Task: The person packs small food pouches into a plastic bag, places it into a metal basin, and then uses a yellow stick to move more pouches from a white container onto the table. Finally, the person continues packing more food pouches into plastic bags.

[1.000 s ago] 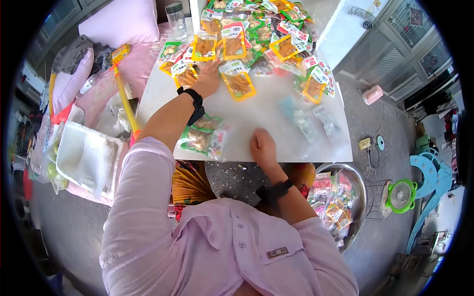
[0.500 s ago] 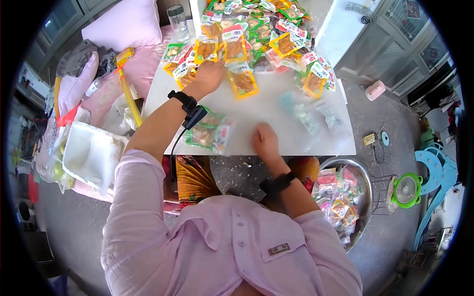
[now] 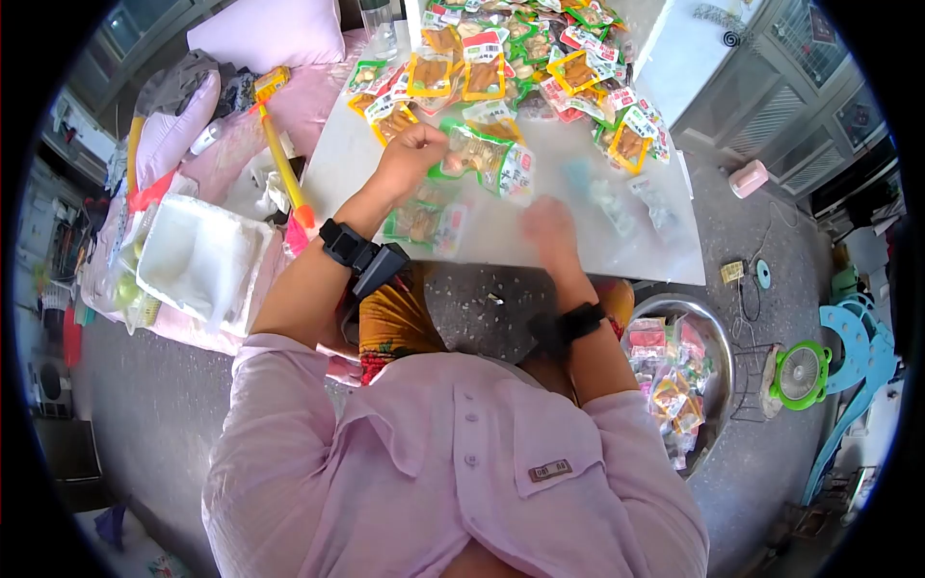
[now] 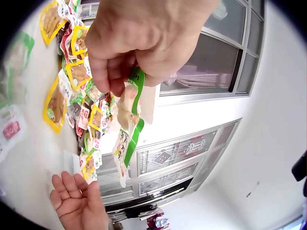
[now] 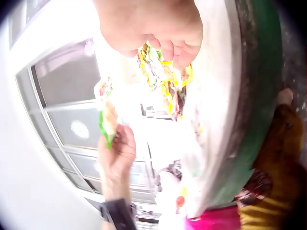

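Note:
My left hand [image 3: 409,162] pinches one end of a green-edged packet [image 3: 479,159], held above the white table [image 3: 347,193]. In the left wrist view the packet [image 4: 128,115] hangs from the thumb and fingertips of the left hand [image 4: 139,43]. My right hand [image 3: 551,231], blurred in the head view, is just below and right of the packet, not touching it. The left wrist view shows the right hand [image 4: 79,203] with palm up, fingers loosely bent and nothing in them. Another green-edged packet [image 3: 419,223] lies on the table below my left hand.
A heap of packets [image 3: 525,58] covers the table's far side. Small clear packets [image 3: 612,204] lie at the right. A metal basin [image 3: 721,385] of packets stands on the floor by the right leg. At the left are a white foam box [image 3: 193,255] and a glass jar [image 3: 379,29].
My left hand has left the yellow-edged packets and come back toward me, now with a green-edged packet raised in it. The right hand has shifted up and right and its fingers have loosened.

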Tool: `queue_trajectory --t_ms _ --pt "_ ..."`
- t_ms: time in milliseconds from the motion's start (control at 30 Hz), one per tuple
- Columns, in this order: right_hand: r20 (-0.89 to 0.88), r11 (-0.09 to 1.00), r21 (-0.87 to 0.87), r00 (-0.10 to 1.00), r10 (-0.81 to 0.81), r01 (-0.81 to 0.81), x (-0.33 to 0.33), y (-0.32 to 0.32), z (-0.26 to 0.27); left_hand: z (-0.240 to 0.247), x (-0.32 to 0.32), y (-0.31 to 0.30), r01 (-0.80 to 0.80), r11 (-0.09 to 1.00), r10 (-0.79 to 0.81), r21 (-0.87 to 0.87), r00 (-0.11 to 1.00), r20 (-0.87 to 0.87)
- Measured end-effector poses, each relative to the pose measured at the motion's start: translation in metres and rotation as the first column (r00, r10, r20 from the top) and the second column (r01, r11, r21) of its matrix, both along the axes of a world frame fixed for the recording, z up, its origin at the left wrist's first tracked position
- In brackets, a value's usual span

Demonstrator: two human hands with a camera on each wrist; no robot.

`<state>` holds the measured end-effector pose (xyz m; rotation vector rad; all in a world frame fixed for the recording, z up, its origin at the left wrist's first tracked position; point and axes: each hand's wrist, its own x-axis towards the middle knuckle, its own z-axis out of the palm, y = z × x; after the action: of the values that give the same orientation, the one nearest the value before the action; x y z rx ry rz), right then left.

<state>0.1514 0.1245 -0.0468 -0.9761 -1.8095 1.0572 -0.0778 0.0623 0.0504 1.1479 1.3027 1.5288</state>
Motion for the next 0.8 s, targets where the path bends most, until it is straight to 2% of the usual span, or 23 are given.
queue_trajectory --t_ms 67,100,167,200,233,267,400,500,600,700,800 --pt "0.082 0.988 -0.138 0.994 0.077 -0.066 0.006 -0.015 0.039 -0.009 0.013 -0.016 0.027 0.999 -0.025 -0.022 0.997 0.077" --pt "0.149 0.994 -0.072 0.984 0.097 -0.087 0.008 -0.027 0.061 -0.014 0.023 -0.024 0.026 0.999 -0.024 -0.024 0.999 0.045" --pt "-0.15 0.927 -0.281 0.965 0.215 -0.25 0.01 -0.037 0.059 -0.027 0.042 -0.04 0.018 0.999 -0.019 -0.027 1.0 -0.021" --pt "-0.504 0.768 -0.465 0.845 0.18 -0.441 0.014 -0.034 0.043 -0.037 0.05 -0.047 0.025 0.998 -0.026 -0.053 0.999 -0.02" --pt "-0.77 0.551 -0.524 0.638 0.019 -0.65 0.018 -0.034 0.038 -0.05 0.058 -0.054 0.035 0.996 -0.036 -0.077 0.999 -0.02" --pt "-0.757 0.541 -0.544 0.653 0.012 -0.641 0.024 -0.037 0.036 -0.06 0.064 -0.059 0.049 0.994 -0.051 -0.101 0.999 -0.02" --pt "-0.693 0.554 -0.598 0.721 0.005 -0.578 0.045 -0.045 0.027 -0.054 0.087 -0.075 0.29 0.955 -0.279 -0.055 0.947 0.157" --pt "-0.652 0.561 -0.644 0.757 -0.046 -0.52 0.048 -0.055 0.024 -0.06 0.094 -0.082 0.234 0.965 -0.191 -0.119 0.938 0.291" --pt "-0.639 0.583 -0.636 0.769 -0.031 -0.505 0.052 -0.06 0.028 -0.064 0.094 -0.081 0.243 0.959 -0.202 -0.147 0.948 0.246" --pt "-0.589 0.589 -0.606 0.799 0.12 -0.535 0.056 -0.062 0.046 -0.055 0.093 -0.085 0.293 0.95 -0.287 -0.112 0.956 0.064" --pt "-0.46 0.548 -0.602 0.814 0.356 -0.58 0.056 -0.065 0.062 -0.034 0.093 -0.084 0.459 0.878 -0.478 -0.133 0.832 -0.28"
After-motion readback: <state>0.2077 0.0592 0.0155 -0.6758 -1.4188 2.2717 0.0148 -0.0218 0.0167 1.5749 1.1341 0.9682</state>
